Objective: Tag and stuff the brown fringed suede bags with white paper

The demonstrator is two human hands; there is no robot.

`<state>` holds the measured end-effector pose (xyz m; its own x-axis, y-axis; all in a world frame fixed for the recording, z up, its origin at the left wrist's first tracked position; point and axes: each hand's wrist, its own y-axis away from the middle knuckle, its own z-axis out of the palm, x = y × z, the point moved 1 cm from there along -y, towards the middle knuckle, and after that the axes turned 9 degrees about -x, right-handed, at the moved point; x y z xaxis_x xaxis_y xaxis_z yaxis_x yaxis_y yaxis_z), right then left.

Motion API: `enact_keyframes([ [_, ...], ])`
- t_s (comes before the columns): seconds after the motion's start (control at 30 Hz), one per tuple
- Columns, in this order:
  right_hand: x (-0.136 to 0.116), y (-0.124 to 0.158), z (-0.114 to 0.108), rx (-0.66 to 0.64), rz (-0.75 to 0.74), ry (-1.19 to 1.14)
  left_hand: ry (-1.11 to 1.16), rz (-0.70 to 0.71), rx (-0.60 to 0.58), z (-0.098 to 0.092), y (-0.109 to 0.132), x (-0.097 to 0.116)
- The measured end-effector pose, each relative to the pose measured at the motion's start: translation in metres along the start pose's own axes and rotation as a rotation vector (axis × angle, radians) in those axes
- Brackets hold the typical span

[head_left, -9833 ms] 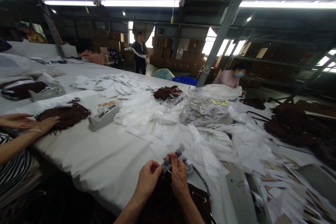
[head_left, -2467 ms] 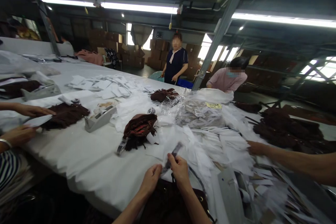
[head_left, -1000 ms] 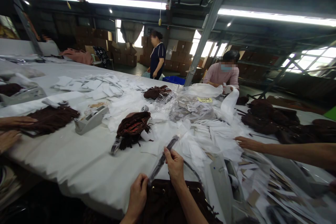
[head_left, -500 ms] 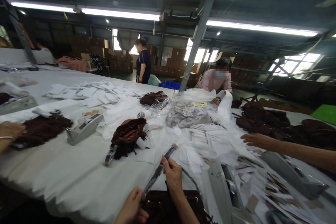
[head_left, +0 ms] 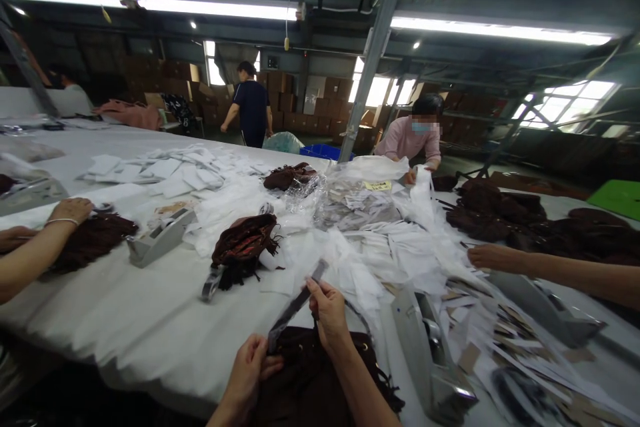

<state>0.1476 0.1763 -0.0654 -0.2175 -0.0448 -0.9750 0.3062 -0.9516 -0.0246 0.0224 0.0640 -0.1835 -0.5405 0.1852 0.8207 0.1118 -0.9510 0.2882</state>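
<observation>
A dark brown bag (head_left: 300, 387) with metal eyelets and fringe at its side is at the table's near edge. Its strap (head_left: 290, 310) rises from the top, with shiny clear plastic around it. My left hand (head_left: 250, 367) is closed at the strap's lower end, by the bag's top left corner. Higher up, my right hand (head_left: 329, 312) pinches the strap near its upper bend. Right of the bag stands a grey tape dispenser (head_left: 425, 353). Ahead lies another brown fringed bag (head_left: 245, 247), its opening showing a reddish inside.
Co-workers' hands reach in from the left (head_left: 67, 220) and right (head_left: 495, 257). Another tape dispenser (head_left: 163, 237) stands left; white paper sheets (head_left: 370, 267) and card strips (head_left: 520, 340) cover the right. A metal post (head_left: 373, 60) rises behind the table.
The bag and both my hands show slightly higher, still on the strap. The left co-worker's hand has moved right onto a brown bag. The person in dark blue has turned away and moved left.
</observation>
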Motion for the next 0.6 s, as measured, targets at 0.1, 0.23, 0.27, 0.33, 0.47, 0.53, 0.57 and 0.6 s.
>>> enact_keyframes([
  [0.1, 0.003, 0.001, 0.001, 0.024, -0.003, -0.036, -0.006, -0.006, -0.002, -0.008, 0.001, -0.005],
  [0.23, 0.005, 0.000, 0.001, 0.019, -0.006, -0.032, -0.041, -0.024, 0.016, -0.010, 0.002, 0.002],
  [0.27, 0.005, -0.001, 0.001, 0.013, -0.004, -0.025, -0.043, -0.027, 0.010, -0.010, 0.003, 0.004],
  [0.33, 0.005, -0.002, 0.001, 0.001, -0.005, -0.004, -0.042, -0.032, 0.003, -0.010, 0.005, 0.010],
  [0.47, 0.001, -0.005, 0.004, -0.005, -0.040, 0.056, -0.087, -0.040, -0.008, -0.005, 0.007, 0.024],
  [0.53, -0.003, -0.009, 0.007, -0.012, -0.063, 0.090, -0.245, -0.034, -0.007, 0.002, 0.003, 0.031],
  [0.57, -0.005, -0.010, 0.010, -0.019, -0.073, 0.107, -0.332, -0.022, 0.001, 0.006, 0.001, 0.033],
  [0.6, -0.008, -0.012, 0.012, -0.027, -0.082, 0.125, -0.405, -0.001, 0.011, 0.010, -0.002, 0.034],
])
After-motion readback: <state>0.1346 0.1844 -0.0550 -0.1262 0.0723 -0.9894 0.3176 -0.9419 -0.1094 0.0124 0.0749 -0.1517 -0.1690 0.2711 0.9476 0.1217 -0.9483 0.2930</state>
